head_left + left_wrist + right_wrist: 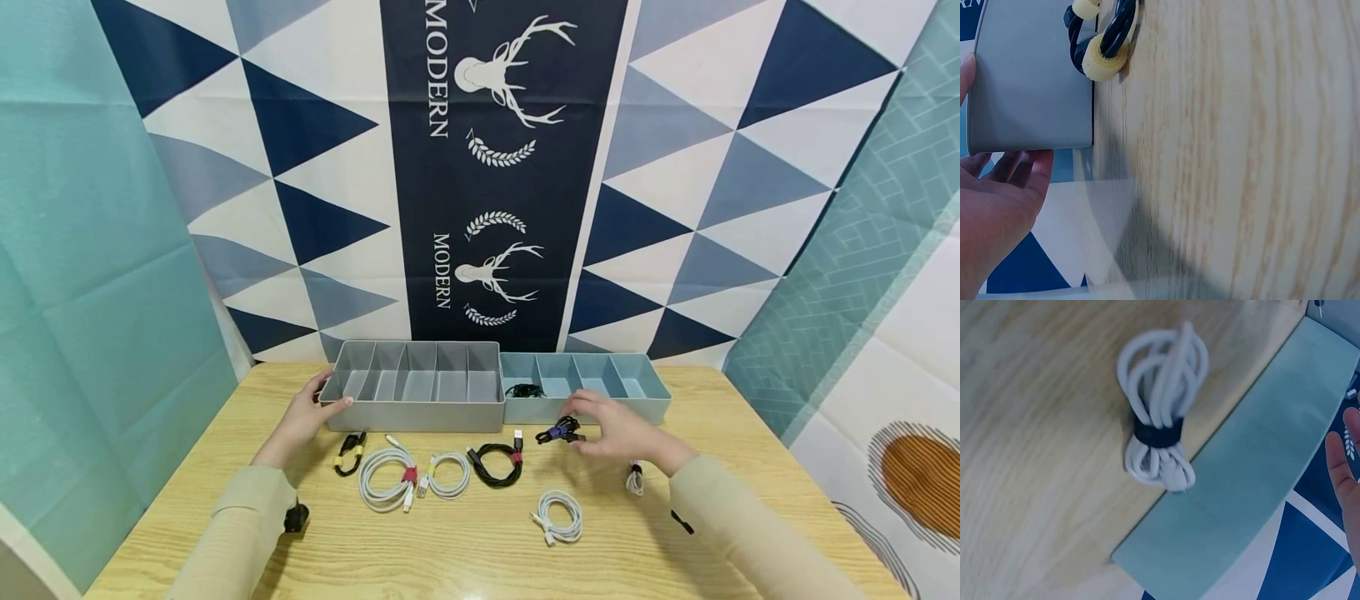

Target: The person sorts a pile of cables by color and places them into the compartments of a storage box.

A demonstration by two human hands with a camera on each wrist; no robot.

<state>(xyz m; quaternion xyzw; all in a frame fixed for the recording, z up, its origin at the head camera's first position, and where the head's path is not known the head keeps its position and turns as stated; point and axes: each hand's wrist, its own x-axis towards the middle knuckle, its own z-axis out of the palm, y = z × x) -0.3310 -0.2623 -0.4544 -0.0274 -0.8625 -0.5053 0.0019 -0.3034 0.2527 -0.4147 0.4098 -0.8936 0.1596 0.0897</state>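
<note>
My left hand [303,417] holds the left end of the long grey divided box [420,417], thumb along its front rim and fingers at its end wall. In the left wrist view the fingers [1025,165] lie against that end wall. My right hand [618,429] pinches a coiled black cable [558,430] with a blue tie, close in front of the light blue divided box [592,408]. A dark cable [525,390] lies in that box's leftmost compartment. In the right wrist view only part of the hand shows, and the pinched cable is out of sight.
On the wooden table [450,558] lie a black cable with yellow ties [349,454], white cables with red [387,475] and yellow [448,476] ties, a black cable with a red tie [498,465], a white coil [558,517] and a white black-strapped cable [1163,412].
</note>
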